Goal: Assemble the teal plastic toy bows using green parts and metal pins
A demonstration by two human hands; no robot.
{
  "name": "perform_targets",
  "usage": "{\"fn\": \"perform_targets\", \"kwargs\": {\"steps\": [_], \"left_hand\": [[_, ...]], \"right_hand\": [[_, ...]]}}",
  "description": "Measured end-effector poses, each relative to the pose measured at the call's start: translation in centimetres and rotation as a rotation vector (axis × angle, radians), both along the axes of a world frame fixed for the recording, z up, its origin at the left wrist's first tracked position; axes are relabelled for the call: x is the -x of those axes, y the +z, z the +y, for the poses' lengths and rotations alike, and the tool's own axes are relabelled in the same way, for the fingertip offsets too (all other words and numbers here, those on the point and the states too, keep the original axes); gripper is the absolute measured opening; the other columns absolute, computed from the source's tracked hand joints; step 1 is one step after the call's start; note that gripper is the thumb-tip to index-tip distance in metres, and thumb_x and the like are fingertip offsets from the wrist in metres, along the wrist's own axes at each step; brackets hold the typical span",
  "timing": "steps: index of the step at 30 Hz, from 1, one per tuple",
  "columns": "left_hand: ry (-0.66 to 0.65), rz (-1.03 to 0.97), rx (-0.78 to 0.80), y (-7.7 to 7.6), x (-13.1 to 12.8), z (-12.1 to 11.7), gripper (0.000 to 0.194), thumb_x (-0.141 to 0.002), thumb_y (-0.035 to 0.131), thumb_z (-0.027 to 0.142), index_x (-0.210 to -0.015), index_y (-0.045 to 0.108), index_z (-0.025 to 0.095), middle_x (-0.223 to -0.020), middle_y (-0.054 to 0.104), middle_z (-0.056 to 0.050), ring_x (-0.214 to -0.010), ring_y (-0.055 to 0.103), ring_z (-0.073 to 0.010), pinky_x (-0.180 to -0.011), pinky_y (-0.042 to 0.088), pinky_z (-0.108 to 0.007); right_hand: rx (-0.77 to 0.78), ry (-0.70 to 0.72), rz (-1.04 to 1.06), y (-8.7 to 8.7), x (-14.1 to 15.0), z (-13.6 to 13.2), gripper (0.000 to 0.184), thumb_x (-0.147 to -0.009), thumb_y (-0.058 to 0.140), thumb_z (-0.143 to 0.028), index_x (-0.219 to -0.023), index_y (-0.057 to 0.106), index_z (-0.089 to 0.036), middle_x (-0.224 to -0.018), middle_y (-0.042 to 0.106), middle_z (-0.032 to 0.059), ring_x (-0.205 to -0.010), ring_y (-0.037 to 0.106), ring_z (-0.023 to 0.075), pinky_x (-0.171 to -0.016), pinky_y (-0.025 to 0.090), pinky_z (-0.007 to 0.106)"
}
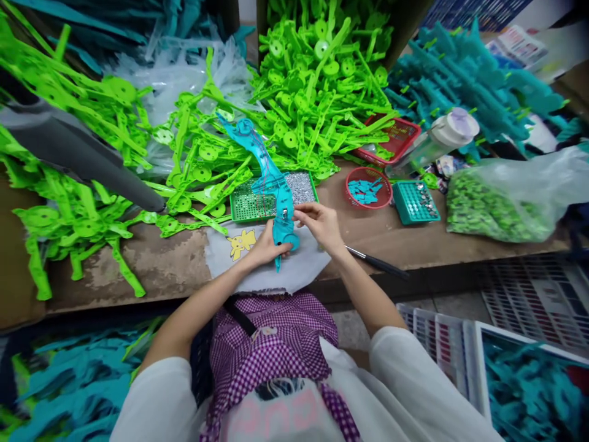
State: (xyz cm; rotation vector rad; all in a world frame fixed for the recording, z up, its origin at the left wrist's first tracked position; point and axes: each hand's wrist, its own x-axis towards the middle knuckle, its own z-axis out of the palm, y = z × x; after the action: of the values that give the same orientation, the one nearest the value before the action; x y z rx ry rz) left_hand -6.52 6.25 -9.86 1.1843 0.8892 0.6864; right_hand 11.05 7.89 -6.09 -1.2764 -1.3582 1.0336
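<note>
A long turquoise plastic shell part point(271, 175) with thin red wires along it is held upright over the bench edge. My left hand point(267, 247) is closed around its lower end, thumb across the front. At its right side, my right hand point(322, 224) is closed in a pinch beside a small dark-and-silver piece point(284, 213) set in the shell. Whatever lies between those fingertips is too small to make out. Behind the shell sits a green basket point(239, 215) of small silvery metal pieces. Beneath my hands lies a grey cloth point(304, 270) with a yellow cartoon figure.
Bright green plastic parts point(317, 80) pile up behind and left. A grey arm-like tool point(92, 147) juts in from the left. Rightward are a red round basket point(391, 199), a teal tray point(416, 202), a bottle point(442, 138), a bag of green pieces point(501, 202) and a black-handled screwdriver point(381, 264).
</note>
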Motion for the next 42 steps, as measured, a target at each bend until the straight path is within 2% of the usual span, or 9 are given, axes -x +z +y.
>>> {"fn": "perform_targets", "kwargs": {"steps": [3, 6, 16, 22, 27, 30, 33, 37, 42], "left_hand": [[-0.006, 0.008, -0.004, -0.1, 0.1, 0.0, 0.063, -0.071, 0.079, 0.036, -0.117, 0.038, 0.021, -0.068, 0.063, 0.004, -0.054, 0.066, -0.0201, -0.051, 0.053, -0.033], [-0.002, 0.020, 0.004, -0.4, 0.0, 0.1, 0.060, -0.072, 0.076, 0.032, -0.116, 0.037, 0.021, -0.066, 0.063, 0.005, -0.055, 0.066, -0.0212, -0.052, 0.054, -0.034], [0.031, 0.027, 0.005, -0.4, -0.1, 0.2, 0.057, -0.071, 0.074, 0.030, -0.112, 0.036, 0.021, -0.065, 0.062, 0.005, -0.054, 0.065, -0.0201, -0.055, 0.054, -0.035], [0.025, 0.043, -0.010, -0.2, -0.1, 0.6, 0.060, -0.069, 0.076, 0.035, -0.111, 0.035, 0.022, -0.068, 0.058, 0.008, -0.049, 0.061, -0.0152, -0.048, 0.049, -0.027], [0.102, 0.185, -0.182, -0.6, -0.1, 1.7, 0.058, -0.064, 0.082, 0.038, -0.100, 0.039, 0.023, -0.074, 0.055, 0.006, -0.055, 0.057, -0.0123, -0.051, 0.048, -0.026], [0.135, 0.235, -0.270, -0.9, -0.2, 2.2, 0.056, -0.062, 0.082, 0.041, -0.098, 0.043, 0.022, -0.082, 0.057, 0.003, -0.063, 0.057, -0.0131, -0.057, 0.051, -0.027], [0.160, 0.225, -0.297, -0.9, -0.3, 2.4, 0.058, -0.062, 0.083, 0.044, -0.098, 0.045, 0.022, -0.087, 0.059, 0.001, -0.070, 0.059, -0.0147, -0.063, 0.054, -0.029], [0.212, 0.228, -0.296, -0.5, -0.5, 2.3, 0.060, -0.059, 0.086, 0.046, -0.096, 0.045, 0.021, -0.090, 0.061, -0.001, -0.078, 0.062, -0.0171, -0.071, 0.057, -0.032], [0.221, 0.265, -0.274, 0.6, -0.6, 2.2, 0.063, -0.056, 0.087, 0.043, -0.100, 0.048, 0.021, -0.087, 0.062, 0.001, -0.074, 0.062, -0.0160, -0.066, 0.058, -0.030]], "right_hand": [[-0.279, -0.034, -0.321, -0.9, -0.1, 0.5, 0.025, -0.090, 0.068, -0.051, -0.088, 0.074, -0.027, -0.088, 0.075, 0.0053, -0.082, 0.070, 0.0216, -0.080, 0.060, 0.040], [-0.436, 0.001, -0.503, -2.0, -0.2, 1.0, 0.024, -0.096, 0.062, -0.044, -0.085, 0.073, -0.027, -0.089, 0.073, 0.0072, -0.085, 0.069, 0.0231, -0.080, 0.059, 0.040], [-0.484, 0.167, -0.662, -2.4, -1.0, 2.2, 0.023, -0.100, 0.056, -0.038, -0.095, 0.074, -0.026, -0.096, 0.075, 0.0071, -0.090, 0.070, 0.0212, -0.083, 0.058, 0.036], [-0.451, 0.147, -0.868, -2.7, 0.4, 1.5, 0.029, -0.104, 0.049, -0.033, -0.105, 0.074, -0.020, -0.100, 0.075, 0.0097, -0.093, 0.069, 0.0210, -0.082, 0.054, 0.035], [-0.269, 0.112, -1.097, -1.1, 2.3, -0.8, 0.045, -0.108, 0.038, -0.034, -0.142, 0.055, -0.012, -0.131, 0.069, 0.0149, -0.118, 0.061, 0.0243, -0.097, 0.048, 0.041], [-0.141, 0.072, -1.076, 0.1, 3.2, -2.0, 0.050, -0.108, 0.034, -0.037, -0.149, 0.048, -0.012, -0.140, 0.064, 0.0141, -0.127, 0.056, 0.0259, -0.104, 0.044, 0.045], [-0.067, 0.017, -1.014, 0.7, 3.9, -2.5, 0.052, -0.109, 0.032, -0.040, -0.152, 0.044, -0.013, -0.146, 0.059, 0.0125, -0.127, 0.054, 0.0262, -0.102, 0.043, 0.042], [-0.047, -0.039, -0.960, 0.6, 4.6, -1.9, 0.051, -0.109, 0.033, -0.040, -0.151, 0.045, -0.014, -0.143, 0.060, 0.0112, -0.119, 0.057, 0.0250, -0.098, 0.045, 0.039], [-0.065, -0.074, -0.826, 0.1, 4.3, -1.9, 0.045, -0.107, 0.039, -0.039, -0.146, 0.051, -0.019, -0.138, 0.060, 0.0094, -0.117, 0.058, 0.0233, -0.100, 0.047, 0.040]]}}
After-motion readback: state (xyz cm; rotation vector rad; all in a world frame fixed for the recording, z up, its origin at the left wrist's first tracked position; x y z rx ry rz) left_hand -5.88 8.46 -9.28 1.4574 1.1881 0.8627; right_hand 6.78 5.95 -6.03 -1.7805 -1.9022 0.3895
